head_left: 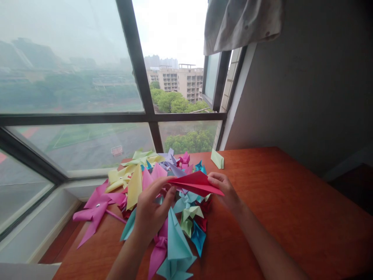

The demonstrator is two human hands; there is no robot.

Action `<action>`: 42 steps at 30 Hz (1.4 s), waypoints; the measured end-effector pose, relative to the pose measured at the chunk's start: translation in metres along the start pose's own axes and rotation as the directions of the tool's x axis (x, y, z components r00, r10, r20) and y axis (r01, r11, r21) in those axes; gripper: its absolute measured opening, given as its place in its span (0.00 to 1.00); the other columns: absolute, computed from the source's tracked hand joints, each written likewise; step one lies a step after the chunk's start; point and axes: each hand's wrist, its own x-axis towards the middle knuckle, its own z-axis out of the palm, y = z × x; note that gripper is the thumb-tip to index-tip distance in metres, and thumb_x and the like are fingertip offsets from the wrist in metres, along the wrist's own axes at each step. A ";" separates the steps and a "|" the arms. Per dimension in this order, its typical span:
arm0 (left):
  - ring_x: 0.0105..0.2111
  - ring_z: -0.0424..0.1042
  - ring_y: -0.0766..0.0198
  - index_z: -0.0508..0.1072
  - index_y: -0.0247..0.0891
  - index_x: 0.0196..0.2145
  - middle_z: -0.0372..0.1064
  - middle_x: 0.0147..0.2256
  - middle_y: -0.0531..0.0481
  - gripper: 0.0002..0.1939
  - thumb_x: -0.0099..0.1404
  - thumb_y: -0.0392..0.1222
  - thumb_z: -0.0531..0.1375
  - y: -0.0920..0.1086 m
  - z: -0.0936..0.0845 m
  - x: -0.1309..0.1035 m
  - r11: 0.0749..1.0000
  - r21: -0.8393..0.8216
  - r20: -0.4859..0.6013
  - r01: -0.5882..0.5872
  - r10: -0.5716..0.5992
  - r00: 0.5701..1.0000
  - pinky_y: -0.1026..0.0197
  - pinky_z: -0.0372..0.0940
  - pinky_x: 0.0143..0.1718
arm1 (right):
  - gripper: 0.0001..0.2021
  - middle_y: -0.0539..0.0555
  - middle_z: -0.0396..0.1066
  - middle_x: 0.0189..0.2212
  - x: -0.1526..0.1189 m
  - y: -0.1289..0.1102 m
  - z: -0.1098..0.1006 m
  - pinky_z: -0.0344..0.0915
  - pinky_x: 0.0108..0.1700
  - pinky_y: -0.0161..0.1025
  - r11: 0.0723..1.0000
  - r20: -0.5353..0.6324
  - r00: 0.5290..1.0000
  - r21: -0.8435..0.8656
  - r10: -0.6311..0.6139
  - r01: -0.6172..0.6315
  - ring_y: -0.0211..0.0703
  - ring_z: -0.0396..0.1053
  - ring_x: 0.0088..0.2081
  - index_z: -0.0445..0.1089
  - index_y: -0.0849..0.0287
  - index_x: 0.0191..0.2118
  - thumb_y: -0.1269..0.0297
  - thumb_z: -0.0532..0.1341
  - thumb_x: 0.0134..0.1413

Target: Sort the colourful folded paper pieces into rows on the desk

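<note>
A red paper plane (195,182) is held up in both hands above a heap of folded paper. At its pointed left end, my left hand (155,200) has thumb and fingers closed on the tip. My right hand (223,188) pinches the wide tail end from the right. Below them lie a light blue paper plane (176,237), a magenta folded piece (159,247) and a shiny blue folded piece (198,237). Left of my left hand are a yellow paper plane (135,186) and a pink paper pinwheel (97,208) with a stick.
The brown wooden table (276,202) reaches to a window (186,116) whose right pane stands open. A pale green folded paper (217,159) rests near the back edge. Yellow and purple folded pieces (171,157) lie at the back of the heap. A grey curtain (241,25) hangs above.
</note>
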 end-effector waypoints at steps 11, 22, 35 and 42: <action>0.35 0.75 0.64 0.77 0.38 0.41 0.76 0.40 0.46 0.07 0.65 0.35 0.63 0.003 -0.004 -0.001 0.992 0.011 0.047 -0.123 0.122 0.991 0.65 0.70 0.33 | 0.16 0.47 0.63 0.19 0.000 -0.007 -0.003 0.53 0.22 0.30 0.997 0.011 0.997 -0.011 0.072 -0.072 0.32 0.58 0.20 0.68 0.60 0.24 0.52 0.68 0.46; 0.35 0.77 0.65 0.78 0.39 0.35 0.78 0.37 0.49 0.04 0.64 0.35 0.63 0.003 -0.001 -0.001 0.983 0.106 -0.010 -0.149 0.151 0.988 0.65 0.72 0.37 | 0.19 0.47 0.64 0.20 0.001 -0.006 -0.008 0.54 0.23 0.31 0.994 0.052 0.998 0.106 0.023 -0.028 0.33 0.59 0.21 0.69 0.58 0.29 0.44 0.65 0.51; 0.30 0.75 0.65 0.77 0.39 0.39 0.78 0.34 0.49 0.06 0.65 0.36 0.61 0.017 0.025 -0.010 0.992 0.083 0.063 -0.093 0.088 0.994 0.65 0.71 0.32 | 0.12 0.52 0.76 0.35 -0.013 -0.001 0.007 0.70 0.41 0.40 0.984 0.150 0.986 -0.153 -0.071 0.094 0.44 0.72 0.38 0.78 0.55 0.35 0.56 0.73 0.44; 0.30 0.75 0.66 0.76 0.40 0.43 0.78 0.35 0.50 0.08 0.66 0.38 0.62 0.014 0.037 -0.017 0.996 0.084 0.139 -0.038 0.026 0.990 0.66 0.69 0.31 | 0.10 0.50 0.76 0.27 -0.011 -0.002 0.018 0.70 0.35 0.39 0.988 0.209 0.976 -0.125 -0.065 0.093 0.41 0.71 0.30 0.79 0.56 0.28 0.56 0.73 0.43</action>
